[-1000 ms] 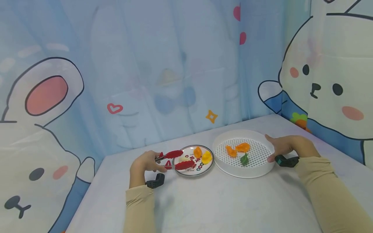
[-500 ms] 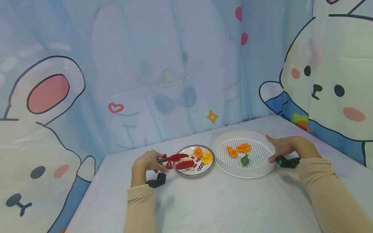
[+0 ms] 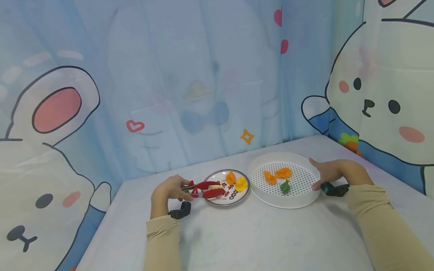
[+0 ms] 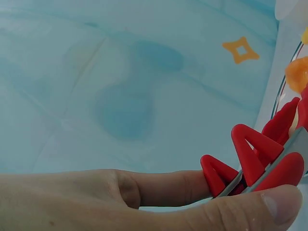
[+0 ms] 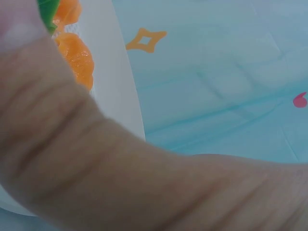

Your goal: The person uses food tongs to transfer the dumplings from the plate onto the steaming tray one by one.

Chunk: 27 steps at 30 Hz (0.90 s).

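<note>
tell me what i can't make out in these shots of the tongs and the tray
- Pale piece between the red tongs tips on the plate: head view, too small to identify.
- Right hand fingers on the white tray: right wrist view, blurred skin fills the frame.
- Tong tips: left wrist view, cut off by the right edge.

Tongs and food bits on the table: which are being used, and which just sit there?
In use:
red tongs in left hand
pale piece between the tips
plate
white sieve tray, right hand on its rim

Just lying:
yellow piece
green piece
</note>
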Motion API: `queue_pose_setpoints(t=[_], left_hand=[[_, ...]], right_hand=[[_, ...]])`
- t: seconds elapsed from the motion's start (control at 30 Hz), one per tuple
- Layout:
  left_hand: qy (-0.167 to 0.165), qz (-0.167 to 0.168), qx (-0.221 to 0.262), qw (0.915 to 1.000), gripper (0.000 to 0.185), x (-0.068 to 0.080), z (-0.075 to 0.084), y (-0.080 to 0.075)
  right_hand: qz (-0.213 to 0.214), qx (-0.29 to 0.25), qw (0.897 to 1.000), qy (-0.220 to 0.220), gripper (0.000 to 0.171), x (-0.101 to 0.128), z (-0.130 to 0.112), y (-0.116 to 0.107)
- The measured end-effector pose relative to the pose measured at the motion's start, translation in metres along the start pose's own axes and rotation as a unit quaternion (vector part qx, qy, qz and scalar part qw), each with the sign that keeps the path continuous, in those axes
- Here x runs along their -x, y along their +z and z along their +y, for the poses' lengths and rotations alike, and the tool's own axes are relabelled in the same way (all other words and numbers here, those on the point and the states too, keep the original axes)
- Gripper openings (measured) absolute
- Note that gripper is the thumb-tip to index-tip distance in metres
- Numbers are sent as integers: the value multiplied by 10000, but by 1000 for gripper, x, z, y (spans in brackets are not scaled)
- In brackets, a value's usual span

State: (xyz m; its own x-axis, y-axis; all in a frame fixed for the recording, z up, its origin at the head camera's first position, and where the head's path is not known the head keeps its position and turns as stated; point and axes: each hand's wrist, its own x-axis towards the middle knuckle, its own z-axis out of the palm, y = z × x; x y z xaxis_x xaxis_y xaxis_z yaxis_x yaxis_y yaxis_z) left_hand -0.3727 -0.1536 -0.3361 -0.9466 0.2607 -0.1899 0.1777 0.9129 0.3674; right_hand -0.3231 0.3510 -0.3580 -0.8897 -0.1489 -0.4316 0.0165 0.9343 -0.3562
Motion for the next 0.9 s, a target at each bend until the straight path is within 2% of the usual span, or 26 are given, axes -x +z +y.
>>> queue_pose_setpoints(t=[0.2, 0.33, 0.5, 0.67, 0.8, 0.9], left_hand=[[185, -23, 24, 9998, 65, 3, 3, -4], [467, 150, 171, 9986, 66, 6, 3, -9], [921, 392, 591, 9932, 65, 9, 8, -13], [1241, 725, 602, 9878, 66, 2, 22, -8], [1411, 1106, 359, 9831, 68, -7, 40, 2], [1543, 1257, 162, 9799, 66, -13, 55, 11]], right_hand=[[-29, -120, 9999, -73, 134, 1, -2, 1], [2, -46, 10000, -37, 135, 1, -2, 1], [25, -2, 10000, -1, 134, 1, -1, 0], [-16, -81, 10000, -20, 133, 1, -1, 1], [2, -69, 10000, -33, 134, 1, -1, 1], [24, -42, 10000, -39, 134, 1, -1, 1]])
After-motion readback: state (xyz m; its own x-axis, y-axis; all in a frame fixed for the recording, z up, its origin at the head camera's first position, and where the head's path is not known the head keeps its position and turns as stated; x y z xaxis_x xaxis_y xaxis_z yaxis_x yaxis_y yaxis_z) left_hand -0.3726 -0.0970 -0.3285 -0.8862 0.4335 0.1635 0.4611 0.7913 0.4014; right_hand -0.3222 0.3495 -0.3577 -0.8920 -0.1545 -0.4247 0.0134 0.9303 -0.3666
